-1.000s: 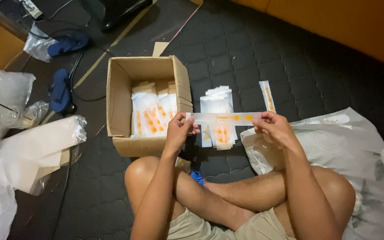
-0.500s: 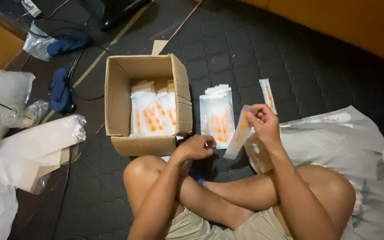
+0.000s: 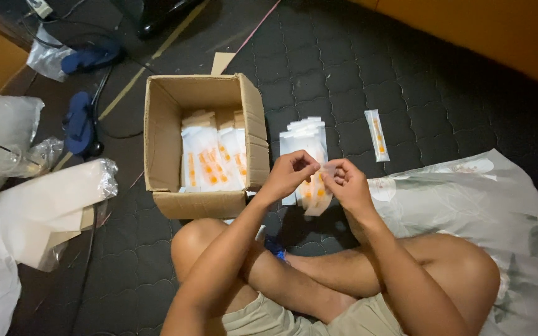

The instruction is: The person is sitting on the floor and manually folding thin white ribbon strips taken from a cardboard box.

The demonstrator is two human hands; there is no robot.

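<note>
Seated cross-legged on the floor, a person's left hand (image 3: 291, 171) and right hand (image 3: 345, 182) pinch a small packet (image 3: 314, 190) above the packet stack (image 3: 303, 138) beside the cardboard box (image 3: 202, 144); a slipped pinch could topple the stack.

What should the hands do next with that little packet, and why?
Probably lay the small packet on the pile of packets beside the cardboard box. The left hand and right hand pinch it together just above that pile, so it looks nearly finished, and like packets already lie there.
</note>
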